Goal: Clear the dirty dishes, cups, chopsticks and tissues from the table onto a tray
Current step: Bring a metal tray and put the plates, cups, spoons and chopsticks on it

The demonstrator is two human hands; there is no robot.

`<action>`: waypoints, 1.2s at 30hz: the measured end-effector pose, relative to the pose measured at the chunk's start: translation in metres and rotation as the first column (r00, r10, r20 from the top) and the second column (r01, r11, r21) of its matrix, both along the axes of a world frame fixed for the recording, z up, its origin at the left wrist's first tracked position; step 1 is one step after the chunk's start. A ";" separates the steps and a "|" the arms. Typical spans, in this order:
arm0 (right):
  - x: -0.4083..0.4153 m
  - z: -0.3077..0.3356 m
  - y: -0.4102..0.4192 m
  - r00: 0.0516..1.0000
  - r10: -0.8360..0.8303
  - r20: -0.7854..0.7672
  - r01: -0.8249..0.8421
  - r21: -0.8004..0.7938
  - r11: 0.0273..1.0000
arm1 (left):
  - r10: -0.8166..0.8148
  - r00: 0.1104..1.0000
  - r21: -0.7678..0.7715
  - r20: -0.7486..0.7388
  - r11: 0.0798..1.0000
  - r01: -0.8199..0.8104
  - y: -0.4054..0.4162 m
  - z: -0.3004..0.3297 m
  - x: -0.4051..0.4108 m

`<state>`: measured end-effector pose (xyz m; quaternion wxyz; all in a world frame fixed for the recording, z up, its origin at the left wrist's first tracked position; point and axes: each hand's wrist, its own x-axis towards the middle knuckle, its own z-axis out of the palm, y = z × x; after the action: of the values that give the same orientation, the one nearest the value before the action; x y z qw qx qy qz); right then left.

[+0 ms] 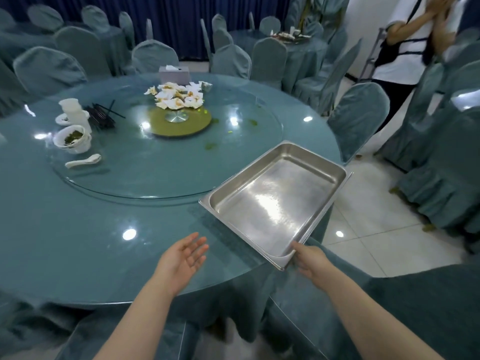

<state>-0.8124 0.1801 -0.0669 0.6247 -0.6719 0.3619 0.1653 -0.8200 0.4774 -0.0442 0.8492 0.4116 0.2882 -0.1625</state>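
On table (pixel 78 229): one tray (pixel 275 203), one spoon (pixel 83 161), two hands.

A tray (pixel 275 203) sits at the table's (pixel 78 229) near right edge. On the turntable (pixel 155 178), bowls (pixel 72 139), cups (pixel 72 107), chopsticks (pixel 104 115) and a spoon (pixel 83 161) lie left; tissues (pixel 179 96) lie at the centre, a tissue box (pixel 174 74) behind them.

Banquet hall: round tables (pixel 78 242), covered chairs (pixel 359 118).
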 end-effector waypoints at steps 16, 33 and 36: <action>0.009 0.041 0.043 0.966 -0.025 0.257 -0.030 0.210 0.977 | -0.018 0.999 -0.006 0.041 1.000 0.018 0.037 0.009 -0.003; 0.121 0.037 0.149 0.901 0.279 0.333 -0.348 0.168 0.922 | 0.232 0.965 0.102 0.120 0.964 -0.244 0.120 0.017 0.035; 0.156 0.030 0.180 0.867 0.363 0.340 -0.437 0.170 0.884 | 0.308 0.947 0.114 0.088 0.942 -0.316 0.137 0.013 0.046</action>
<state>-0.6564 0.3604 -0.0365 0.7006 -0.6688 0.0922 0.2311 -0.7736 0.6141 -0.0310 0.8458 0.4191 0.3302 0.0068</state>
